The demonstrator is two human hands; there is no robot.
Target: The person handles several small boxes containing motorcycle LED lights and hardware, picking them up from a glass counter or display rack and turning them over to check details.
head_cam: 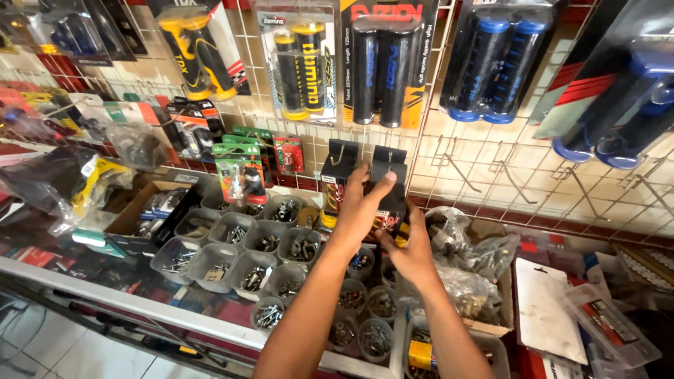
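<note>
We have both hands raised to the white wire grid wall (pixel 491 165) at the far side of the counter. Our left hand (pixel 358 203) is wrapped around the front of a flat black carded packet with an orange and red lower part (pixel 342 172), thumb stretched right across to its twin, a second black carded packet (pixel 388 168) hanging just beside it. Our right hand (pixel 414 253) sits lower, fingers closed on the bottom edge of that second packet. Both packets rest against the grid, just below the blister pack of black rubber handlebar grips (pixel 382 70) and left of several bare wire hooks (pixel 456 168).

We judge the step in hand to be seating or lifting these packets at their hook; which one we cannot tell, since the hook itself is hidden behind the card tops. Either way the next move calls for keeping the cards level and guiding their slots along the hook.

Below us, on the near counter, stand grey plastic bins of bolts and nuts (pixel 246 249), and to the right lie clear bags of metal parts (pixel 463 260).
</note>
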